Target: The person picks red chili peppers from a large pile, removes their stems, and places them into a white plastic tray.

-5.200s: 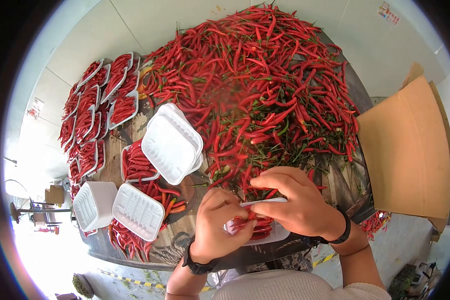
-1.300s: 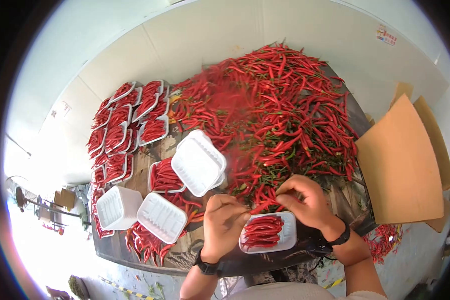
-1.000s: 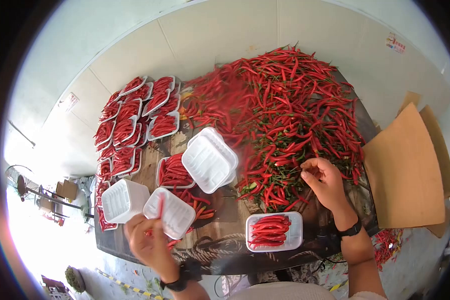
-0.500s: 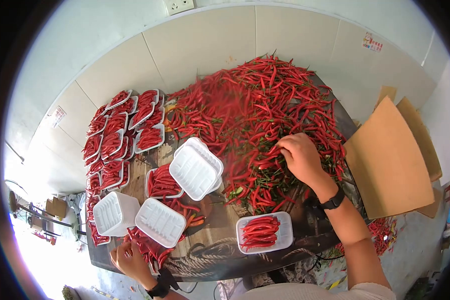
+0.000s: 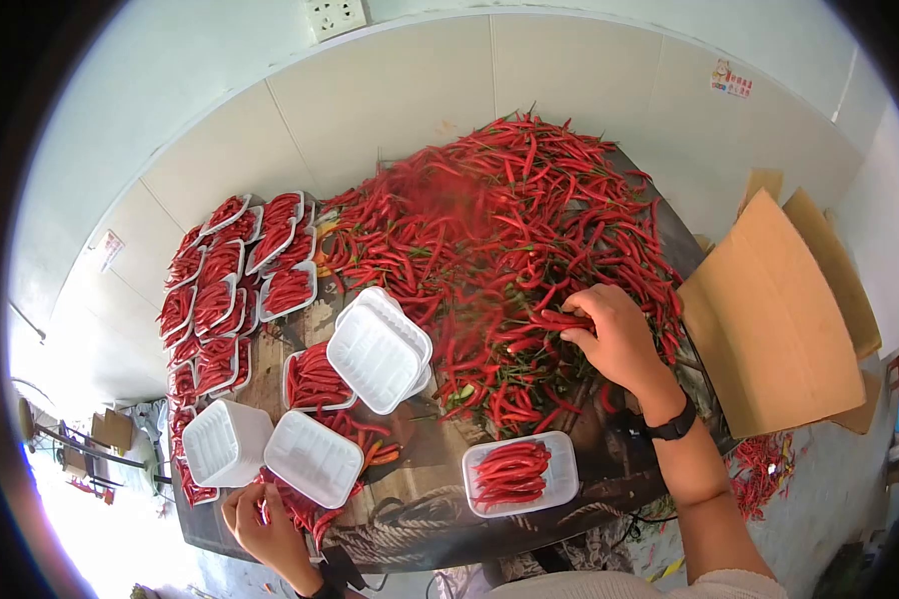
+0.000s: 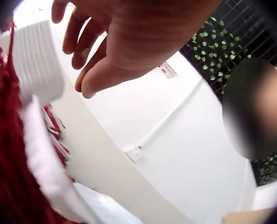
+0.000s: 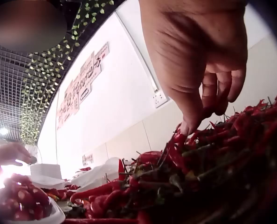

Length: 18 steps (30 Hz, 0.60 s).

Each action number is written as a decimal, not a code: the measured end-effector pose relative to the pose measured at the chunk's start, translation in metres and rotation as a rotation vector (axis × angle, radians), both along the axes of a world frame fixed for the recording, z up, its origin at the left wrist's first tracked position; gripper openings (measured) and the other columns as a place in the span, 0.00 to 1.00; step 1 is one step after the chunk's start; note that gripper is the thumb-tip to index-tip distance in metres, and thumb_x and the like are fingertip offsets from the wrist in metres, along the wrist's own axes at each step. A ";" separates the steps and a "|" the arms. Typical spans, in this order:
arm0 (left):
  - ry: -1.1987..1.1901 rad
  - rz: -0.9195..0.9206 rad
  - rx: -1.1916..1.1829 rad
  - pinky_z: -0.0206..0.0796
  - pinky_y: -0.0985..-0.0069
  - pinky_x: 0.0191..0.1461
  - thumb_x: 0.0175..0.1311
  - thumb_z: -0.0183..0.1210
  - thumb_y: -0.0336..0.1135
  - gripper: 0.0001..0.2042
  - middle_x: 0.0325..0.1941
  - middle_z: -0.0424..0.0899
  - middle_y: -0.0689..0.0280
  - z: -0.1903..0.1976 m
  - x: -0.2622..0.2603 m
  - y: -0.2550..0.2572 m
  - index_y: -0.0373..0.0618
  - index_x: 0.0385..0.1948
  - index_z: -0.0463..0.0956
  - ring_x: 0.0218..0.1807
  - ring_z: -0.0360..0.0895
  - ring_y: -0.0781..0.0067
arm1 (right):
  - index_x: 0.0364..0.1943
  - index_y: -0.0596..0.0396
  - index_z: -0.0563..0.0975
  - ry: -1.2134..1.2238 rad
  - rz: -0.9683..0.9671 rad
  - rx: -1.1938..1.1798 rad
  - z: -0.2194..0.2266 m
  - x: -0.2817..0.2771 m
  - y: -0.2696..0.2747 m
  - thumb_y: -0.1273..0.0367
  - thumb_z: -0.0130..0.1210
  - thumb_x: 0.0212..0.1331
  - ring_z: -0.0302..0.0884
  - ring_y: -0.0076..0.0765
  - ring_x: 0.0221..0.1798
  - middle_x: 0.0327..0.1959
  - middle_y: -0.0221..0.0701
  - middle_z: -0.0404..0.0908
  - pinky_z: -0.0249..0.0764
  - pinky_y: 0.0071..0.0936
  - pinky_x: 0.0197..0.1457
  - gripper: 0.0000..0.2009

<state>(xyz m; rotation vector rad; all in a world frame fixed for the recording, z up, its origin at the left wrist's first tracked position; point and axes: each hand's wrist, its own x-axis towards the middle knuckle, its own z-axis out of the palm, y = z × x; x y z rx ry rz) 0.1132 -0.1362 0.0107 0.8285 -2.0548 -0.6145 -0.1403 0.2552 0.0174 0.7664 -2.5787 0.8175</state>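
My right hand (image 5: 619,339) reaches into the front of a large heap of red chili peppers (image 5: 569,225). Its thumb and fingertips pinch a chili pepper (image 5: 561,319); in the right wrist view they close in at the surface of the heap. Over loose chilies (image 5: 310,514) at the front left, my left hand (image 5: 270,534) hovers with loosely bent fingers, and the left wrist view shows nothing in them. A white foam tray (image 5: 564,487) lies at the front edge, partly filled with a neat row of chilies (image 5: 510,471).
A nested stack of white trays (image 5: 225,444) and a single tray (image 5: 315,459) stand at left. More trays (image 5: 375,359) lean over a filled one. Filled trays (image 5: 220,304) are piled at the back left. A cardboard box (image 5: 779,319) stands right of the table.
Both hands have left the front tray, which now holds a row of chilies. The left hand went left, and the red chili at its fingers is gone; the right hand moved up to the heap.
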 end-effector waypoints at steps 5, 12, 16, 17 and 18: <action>0.033 -0.423 0.027 0.67 0.67 0.52 0.50 0.66 0.22 0.06 0.37 0.77 0.60 0.047 -0.041 0.075 0.37 0.31 0.81 0.43 0.75 0.61 | 0.43 0.58 0.79 -0.116 0.054 -0.222 0.010 0.018 0.001 0.74 0.70 0.50 0.81 0.37 0.43 0.39 0.34 0.79 0.77 0.33 0.47 0.16; -0.093 -0.991 0.503 0.68 0.73 0.51 0.57 0.69 0.29 0.10 0.42 0.80 0.60 0.031 -0.114 0.139 0.39 0.39 0.85 0.45 0.78 0.66 | 0.47 0.60 0.78 -0.581 0.230 -0.740 0.010 0.052 -0.015 0.76 0.70 0.55 0.78 0.21 0.45 0.44 0.27 0.74 0.76 0.22 0.50 0.17; -0.019 -1.097 0.850 0.69 0.77 0.53 0.66 0.65 0.30 0.11 0.46 0.79 0.62 0.012 -0.130 0.154 0.34 0.46 0.82 0.48 0.77 0.74 | 0.44 0.59 0.79 -0.584 0.324 -0.723 0.011 0.066 -0.030 0.75 0.71 0.53 0.78 0.24 0.41 0.40 0.29 0.76 0.77 0.24 0.45 0.15; -0.055 -1.079 0.849 0.69 0.77 0.53 0.66 0.65 0.30 0.11 0.46 0.79 0.62 0.008 -0.128 0.154 0.34 0.46 0.82 0.48 0.77 0.74 | 0.44 0.58 0.79 -0.571 0.357 -0.639 0.007 0.071 -0.035 0.74 0.71 0.53 0.78 0.24 0.40 0.39 0.30 0.77 0.77 0.25 0.45 0.15; -0.006 -1.089 0.946 0.69 0.78 0.53 0.68 0.63 0.30 0.12 0.47 0.78 0.63 0.004 -0.128 0.157 0.33 0.48 0.80 0.48 0.77 0.75 | 0.44 0.58 0.79 -0.421 0.384 -0.540 0.005 0.069 -0.038 0.72 0.70 0.54 0.77 0.26 0.38 0.36 0.31 0.79 0.76 0.27 0.45 0.15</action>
